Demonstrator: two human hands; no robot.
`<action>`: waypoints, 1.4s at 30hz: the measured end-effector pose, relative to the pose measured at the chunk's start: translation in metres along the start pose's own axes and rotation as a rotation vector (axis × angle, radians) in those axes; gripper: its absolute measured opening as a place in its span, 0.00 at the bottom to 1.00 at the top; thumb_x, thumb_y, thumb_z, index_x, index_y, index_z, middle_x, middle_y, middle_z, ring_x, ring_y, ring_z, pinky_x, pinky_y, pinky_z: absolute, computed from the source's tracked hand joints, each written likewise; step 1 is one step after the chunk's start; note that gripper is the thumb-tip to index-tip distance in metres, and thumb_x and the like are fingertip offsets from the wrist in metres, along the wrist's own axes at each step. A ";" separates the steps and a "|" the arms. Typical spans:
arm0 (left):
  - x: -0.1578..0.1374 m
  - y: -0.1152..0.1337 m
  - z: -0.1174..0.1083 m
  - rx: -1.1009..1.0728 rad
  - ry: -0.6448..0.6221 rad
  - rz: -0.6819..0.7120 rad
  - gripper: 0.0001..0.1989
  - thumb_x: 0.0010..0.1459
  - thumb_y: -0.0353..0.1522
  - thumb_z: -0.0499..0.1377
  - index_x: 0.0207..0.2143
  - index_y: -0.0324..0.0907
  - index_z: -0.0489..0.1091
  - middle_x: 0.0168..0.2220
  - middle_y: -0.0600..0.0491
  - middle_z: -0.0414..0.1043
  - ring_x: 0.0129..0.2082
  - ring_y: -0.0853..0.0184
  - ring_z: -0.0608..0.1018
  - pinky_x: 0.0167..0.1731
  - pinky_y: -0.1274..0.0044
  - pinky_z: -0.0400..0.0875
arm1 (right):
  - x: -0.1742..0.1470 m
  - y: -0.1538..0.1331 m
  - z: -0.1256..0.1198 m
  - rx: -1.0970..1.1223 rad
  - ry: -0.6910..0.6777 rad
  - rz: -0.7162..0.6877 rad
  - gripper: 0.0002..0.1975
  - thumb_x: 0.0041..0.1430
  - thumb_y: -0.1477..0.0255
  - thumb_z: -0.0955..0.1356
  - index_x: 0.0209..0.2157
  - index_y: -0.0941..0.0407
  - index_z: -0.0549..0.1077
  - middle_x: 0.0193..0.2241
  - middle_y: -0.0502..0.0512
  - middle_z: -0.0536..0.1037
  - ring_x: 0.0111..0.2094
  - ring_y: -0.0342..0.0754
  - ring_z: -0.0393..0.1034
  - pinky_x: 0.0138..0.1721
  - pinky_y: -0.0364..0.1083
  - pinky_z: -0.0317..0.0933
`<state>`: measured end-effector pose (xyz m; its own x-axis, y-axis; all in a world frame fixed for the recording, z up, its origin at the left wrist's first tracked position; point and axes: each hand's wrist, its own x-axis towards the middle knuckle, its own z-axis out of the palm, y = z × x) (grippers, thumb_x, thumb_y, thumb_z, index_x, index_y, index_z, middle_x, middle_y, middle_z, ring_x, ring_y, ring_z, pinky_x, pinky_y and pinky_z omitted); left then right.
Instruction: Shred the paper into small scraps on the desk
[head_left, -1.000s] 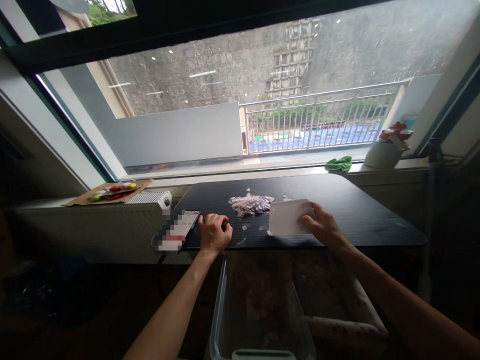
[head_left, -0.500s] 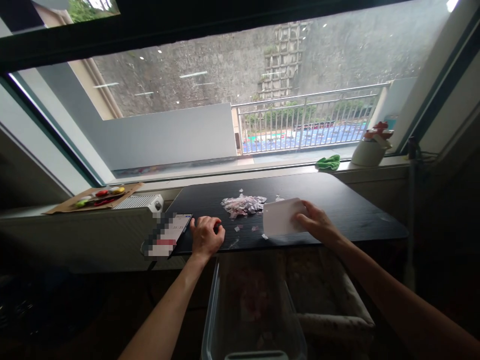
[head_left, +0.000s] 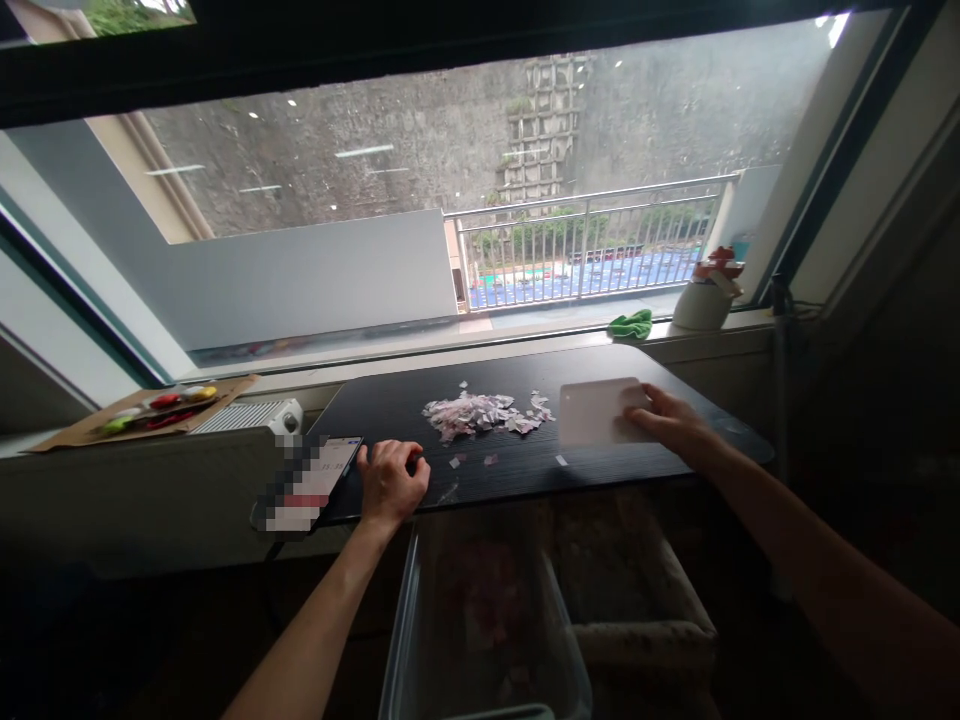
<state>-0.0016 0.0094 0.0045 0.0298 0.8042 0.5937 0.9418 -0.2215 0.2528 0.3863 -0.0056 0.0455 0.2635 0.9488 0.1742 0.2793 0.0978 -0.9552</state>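
Note:
My right hand [head_left: 664, 415] grips the right end of a thin white flat card [head_left: 596, 410] with rounded corners and a small hole near one corner. The card is tilted up over the dark table [head_left: 390, 400], a little right of a pile of torn paper scraps [head_left: 480, 412]. My left hand [head_left: 394, 480] rests on the near left edge of the table with its fingers curled in; whatever lies inside them, if anything, is hidden. Close by on its left lies a phone [head_left: 319, 480], its screen partly blurred out. A few loose scraps lie nearer the front edge.
Below the table's front edge stands a clear plastic bin [head_left: 401, 630] with scraps inside, beside a fabric-covered seat or box [head_left: 645, 640]. On the windowsill are a green cloth [head_left: 631, 324] and a spray bottle [head_left: 705, 300]. Cardboard [head_left: 75, 425] with colourful items lies left on a radiator [head_left: 251, 415].
The white card in my right hand has moved right, away from the pile, uncovering scraps on its right side. My left hand stays at the table edge. The whole view has shifted slightly.

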 end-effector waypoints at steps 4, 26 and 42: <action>0.000 -0.002 0.002 0.001 0.008 0.015 0.08 0.52 0.34 0.53 0.30 0.45 0.71 0.33 0.49 0.77 0.43 0.54 0.74 0.57 0.53 0.52 | 0.014 0.010 0.007 -0.005 -0.063 0.099 0.08 0.42 0.75 0.69 0.30 0.55 0.72 0.26 0.52 0.79 0.26 0.47 0.73 0.27 0.44 0.68; 0.001 -0.001 -0.001 0.012 -0.007 0.013 0.08 0.52 0.34 0.53 0.30 0.44 0.72 0.33 0.48 0.77 0.44 0.54 0.74 0.56 0.54 0.53 | 0.000 0.006 -0.002 0.057 -0.369 0.280 0.09 0.38 0.76 0.73 0.28 0.57 0.77 0.25 0.52 0.80 0.26 0.46 0.73 0.25 0.42 0.65; -0.001 -0.002 0.001 -0.007 -0.010 0.008 0.06 0.52 0.32 0.55 0.30 0.44 0.72 0.33 0.49 0.76 0.44 0.55 0.74 0.58 0.54 0.51 | -0.006 -0.020 0.022 0.149 -0.207 0.180 0.12 0.40 0.77 0.73 0.30 0.57 0.72 0.25 0.50 0.78 0.24 0.43 0.71 0.24 0.41 0.65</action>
<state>-0.0027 0.0100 0.0026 0.0405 0.8079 0.5879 0.9393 -0.2314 0.2534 0.3584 -0.0067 0.0579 0.0986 0.9944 -0.0388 0.1025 -0.0489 -0.9935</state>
